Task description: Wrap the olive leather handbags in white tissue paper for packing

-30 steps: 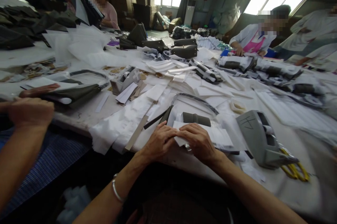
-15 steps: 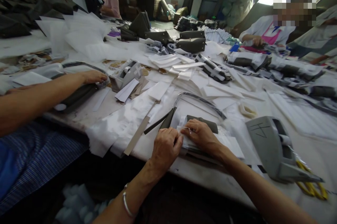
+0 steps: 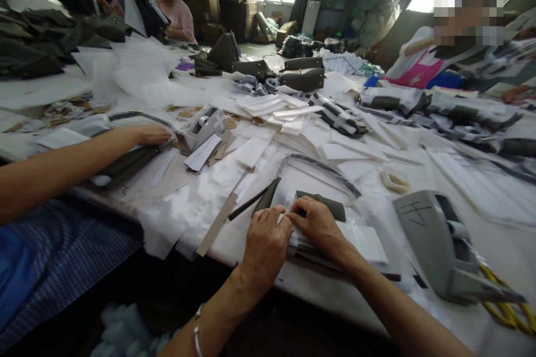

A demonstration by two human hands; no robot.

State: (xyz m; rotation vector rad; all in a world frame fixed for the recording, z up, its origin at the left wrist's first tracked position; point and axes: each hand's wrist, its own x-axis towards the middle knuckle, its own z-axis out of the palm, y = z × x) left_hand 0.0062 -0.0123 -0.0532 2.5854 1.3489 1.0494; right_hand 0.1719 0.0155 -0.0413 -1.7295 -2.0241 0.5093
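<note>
Below me on the table lies a dark olive handbag [image 3: 335, 209], partly wrapped in white sheeting. Its handle [image 3: 322, 170] arches behind it in clear plastic. My left hand [image 3: 267, 242] and my right hand [image 3: 316, 225] meet over the bag's front. Both have closed fingertips, nearly touching each other. Whatever is pinched between them is too small and hidden to name. White paper [image 3: 364, 239] lies under my right wrist. A narrow dark strap [image 3: 251, 200] sticks out left of the bag.
At right stands a grey tape dispenser [image 3: 431, 239] beside yellow-handled scissors [image 3: 508, 312]. Another tape dispenser [image 3: 205, 125] stands farther left. A co-worker's hand [image 3: 153, 134] rests on another bag at left. White sheets [image 3: 285, 108] and finished-looking dark bags [image 3: 302, 79] lie farther back.
My right fingers have drawn in closer to my left fingertips over the bag. The person across at right has raised a dark item. The view has shifted slightly.
</note>
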